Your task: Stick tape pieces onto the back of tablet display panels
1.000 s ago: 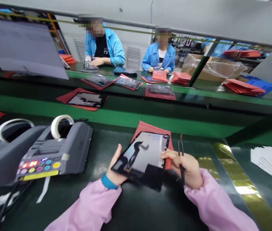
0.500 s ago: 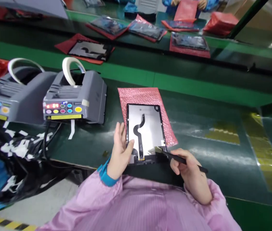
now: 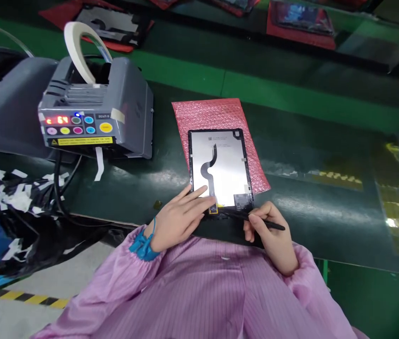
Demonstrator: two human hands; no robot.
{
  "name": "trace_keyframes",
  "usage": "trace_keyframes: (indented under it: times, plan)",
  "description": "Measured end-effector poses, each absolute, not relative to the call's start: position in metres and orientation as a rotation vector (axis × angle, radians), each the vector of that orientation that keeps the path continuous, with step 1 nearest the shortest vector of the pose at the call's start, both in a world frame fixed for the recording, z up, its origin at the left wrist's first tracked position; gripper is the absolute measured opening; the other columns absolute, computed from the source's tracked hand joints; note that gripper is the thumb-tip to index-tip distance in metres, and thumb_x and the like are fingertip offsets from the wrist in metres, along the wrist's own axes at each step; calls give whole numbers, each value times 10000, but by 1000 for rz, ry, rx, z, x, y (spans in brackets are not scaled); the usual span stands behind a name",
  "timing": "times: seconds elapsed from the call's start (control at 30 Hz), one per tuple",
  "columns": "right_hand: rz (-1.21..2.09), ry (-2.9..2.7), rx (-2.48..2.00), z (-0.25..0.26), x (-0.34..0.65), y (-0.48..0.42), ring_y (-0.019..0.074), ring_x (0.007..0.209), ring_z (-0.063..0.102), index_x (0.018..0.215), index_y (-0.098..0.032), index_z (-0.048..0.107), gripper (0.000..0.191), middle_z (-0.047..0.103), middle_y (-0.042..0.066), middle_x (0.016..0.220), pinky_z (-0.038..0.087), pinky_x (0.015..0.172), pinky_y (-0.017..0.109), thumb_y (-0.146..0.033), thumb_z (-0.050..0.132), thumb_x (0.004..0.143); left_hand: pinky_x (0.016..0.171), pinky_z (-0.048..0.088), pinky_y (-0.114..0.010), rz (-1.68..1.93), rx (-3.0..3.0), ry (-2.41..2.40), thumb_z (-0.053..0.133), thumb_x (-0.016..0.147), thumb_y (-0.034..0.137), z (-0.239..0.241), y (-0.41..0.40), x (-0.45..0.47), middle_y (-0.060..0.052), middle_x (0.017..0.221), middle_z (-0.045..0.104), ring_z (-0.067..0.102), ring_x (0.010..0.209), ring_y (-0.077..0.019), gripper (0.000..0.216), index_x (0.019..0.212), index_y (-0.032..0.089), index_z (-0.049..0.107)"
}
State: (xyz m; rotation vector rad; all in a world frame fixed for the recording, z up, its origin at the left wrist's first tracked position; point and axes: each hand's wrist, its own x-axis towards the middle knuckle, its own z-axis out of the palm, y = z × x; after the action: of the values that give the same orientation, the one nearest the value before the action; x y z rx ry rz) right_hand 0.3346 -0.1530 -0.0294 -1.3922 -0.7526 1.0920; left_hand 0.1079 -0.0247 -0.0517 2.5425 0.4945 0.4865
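Note:
A tablet screen panel (image 3: pixel 232 176), silver-backed with a black frame, lies partly on a pink bubble bag (image 3: pixel 252 146). Down its back runs a curved black flex cable (image 3: pixel 206 170). My left hand (image 3: pixel 180 216) is open, palm down over the panel's lower left, its fingertips touching the cable's lower end. Black tweezers (image 3: pixel 272 224) are gripped in my right hand (image 3: pixel 273 235) at the lower right corner. Their tips reach left along the bottom edge toward the cable's foot, where a small bit of yellow film (image 3: pixel 220 205) shows. Whether the tips touch it I cannot tell.
Left of the panel stands a grey tape dispenser (image 3: pixel 95 113) with a white strip hanging out, and a second dispenser (image 3: pixel 12 108) beyond it. Yellow tape strips (image 3: pixel 397 207) lie on the bench at right. Another panel (image 3: pixel 109 23) rests on the back shelf.
My left hand has moved from the panel's left edge onto the cable's lower end. The tweezer tips have shifted left along the bottom edge. The camera view has moved closer and lower.

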Motion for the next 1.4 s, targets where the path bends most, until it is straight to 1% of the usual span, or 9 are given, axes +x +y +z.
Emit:
trace_keyframes:
  times: [0.1, 0.2, 0.33, 0.5, 0.63, 0.83, 1.0, 1.17, 1.4]
  plan:
    - [1121, -737, -1382, -29, 332, -150, 110, 391, 594, 786, -250, 485, 362, 701, -50, 607, 484, 384, 215, -459, 739, 938, 1285, 339, -529, 479, 2507, 528, 413, 1061, 121, -51, -26, 108, -102, 1505, 625, 458, 1511, -236, 505, 1560, 191, 441]
    - [1126, -763, -1409, -28, 330, -148, 113, 377, 587, 772, -253, 469, 383, 709, -40, 587, 477, 374, 216, -476, 731, 939, 1283, 341, -547, 445, 2473, 556, 396, 1061, 127, -50, -27, 107, -101, 1519, 611, 477, 1500, -243, 504, 1556, 202, 450]
    - [1145, -778, -1414, -27, 329, -144, 120, 360, 589, 758, -257, 452, 404, 714, -36, 573, 466, 347, 215, -492, 727, 937, 1288, 337, -538, 448, 2463, 556, 396, 1059, 124, -51, -27, 107, -101, 1532, 598, 481, 1497, -238, 505, 1554, 201, 451]
    - [1163, -784, -1405, -28, 330, -144, 124, 365, 603, 758, -258, 445, 409, 714, -38, 575, 468, 343, 213, -495, 725, 937, 1280, 353, -542, 485, 2481, 536, 406, 1059, 123, -50, -26, 108, -91, 1492, 634, 501, 1483, -233, 525, 1574, 220, 417]
    - [1162, -770, -1418, -30, 329, -144, 123, 374, 610, 763, -257, 442, 404, 718, -36, 581, 468, 348, 207, -482, 728, 939, 1275, 369, -524, 508, 2504, 521, 416, 1061, 115, -49, -26, 109, -83, 1451, 668, 498, 1484, -227, 512, 1564, 207, 422]
    - [1189, -762, -1407, -32, 330, -144, 124, 391, 635, 774, -253, 442, 401, 728, -32, 592, 471, 355, 190, -477, 732, 938, 1282, 355, -529, 471, 2493, 536, 402, 1059, 108, -49, -26, 109, -64, 1455, 667, 489, 1491, -228, 510, 1555, 220, 438]
    - [1201, -760, -1389, -32, 330, -144, 122, 401, 644, 775, -251, 439, 395, 733, -28, 600, 461, 351, 177, -459, 729, 945, 1285, 350, -516, 473, 2509, 527, 413, 1059, 105, -50, -25, 110, -66, 1452, 668, 482, 1496, -224, 517, 1564, 217, 413]
    - [1195, -761, -1371, -31, 330, -144, 116, 399, 644, 784, -246, 458, 366, 737, -29, 606, 457, 349, 168, -434, 719, 960, 1275, 372, -502, 500, 2527, 523, 429, 1055, 94, -49, -25, 110, -74, 1441, 676, 498, 1484, -217, 480, 1526, 189, 448]
    - [1210, -755, -1355, -31, 331, -145, 110, 418, 659, 793, -239, 471, 339, 743, -28, 622, 463, 361, 153, -388, 721, 968, 1265, 386, -528, 500, 2536, 525, 433, 1057, 105, -48, -25, 110, -89, 1453, 665, 510, 1475, -228, 459, 1508, 185, 465]
